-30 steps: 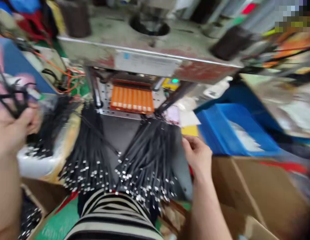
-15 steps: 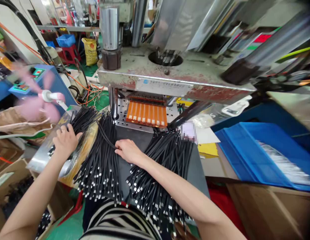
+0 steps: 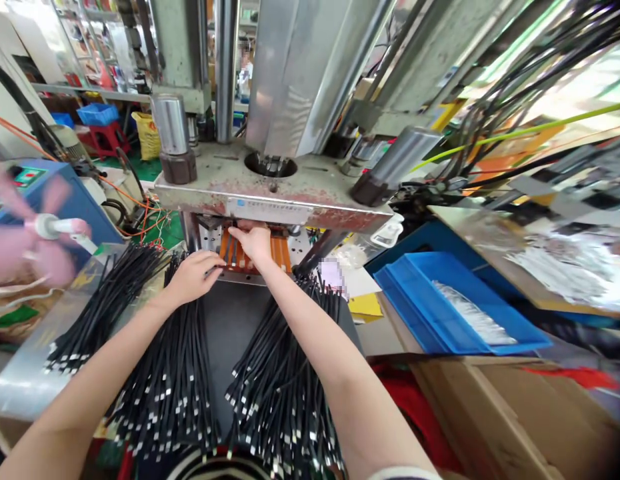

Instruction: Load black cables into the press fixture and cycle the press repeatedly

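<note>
My right hand [image 3: 253, 241] reaches under the press plate over the orange slotted fixture [image 3: 279, 252]. Its fingers close on a black cable at the fixture's left slots, with the fingertips partly hidden. Dark strips lie in slots beside it. At the fixture's front left corner my left hand [image 3: 197, 275] is pinched, a short dark piece of black cable showing between its fingers. Below it hangs a bundle of black cables [image 3: 175, 373] with silvery ends. Another cable bundle [image 3: 285, 373] lies under my right forearm.
The press plate [image 3: 270, 207] sits low above my right hand, between thick columns. A third cable bundle [image 3: 105, 307] lies at left near a spinning pink fan [image 3: 47, 227]. Blue trays [image 3: 420, 327] stand at right, one holding pale pieces.
My right hand has gone from the middle cable bundle forward into the press, onto the orange fixture. My left hand has left the left bundle and come to the fixture's corner. The view has shifted.
</note>
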A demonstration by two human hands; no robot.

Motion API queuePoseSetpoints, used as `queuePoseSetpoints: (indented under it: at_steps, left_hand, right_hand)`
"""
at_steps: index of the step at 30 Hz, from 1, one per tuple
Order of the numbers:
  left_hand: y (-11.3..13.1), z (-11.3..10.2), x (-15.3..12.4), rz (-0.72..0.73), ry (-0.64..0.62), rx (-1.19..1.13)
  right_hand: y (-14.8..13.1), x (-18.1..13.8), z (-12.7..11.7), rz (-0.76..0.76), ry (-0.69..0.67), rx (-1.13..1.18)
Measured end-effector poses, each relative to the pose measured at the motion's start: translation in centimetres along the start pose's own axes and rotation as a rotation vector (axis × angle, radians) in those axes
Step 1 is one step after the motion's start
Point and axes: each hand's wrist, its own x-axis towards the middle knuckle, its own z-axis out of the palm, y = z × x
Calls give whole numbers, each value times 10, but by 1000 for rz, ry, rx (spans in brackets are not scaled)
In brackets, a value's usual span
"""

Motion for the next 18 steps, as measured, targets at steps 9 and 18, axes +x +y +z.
queuePoseSetpoints:
  at_steps: [9,18]
  left_hand:
    - [-10,13,0,138,-156,91]
    - [0,1,46,-61,-485,185]
  right_hand:
    - [7,-15,-13,-107,-130,-171]
    - [3,13,-9,-89,-91,-591]
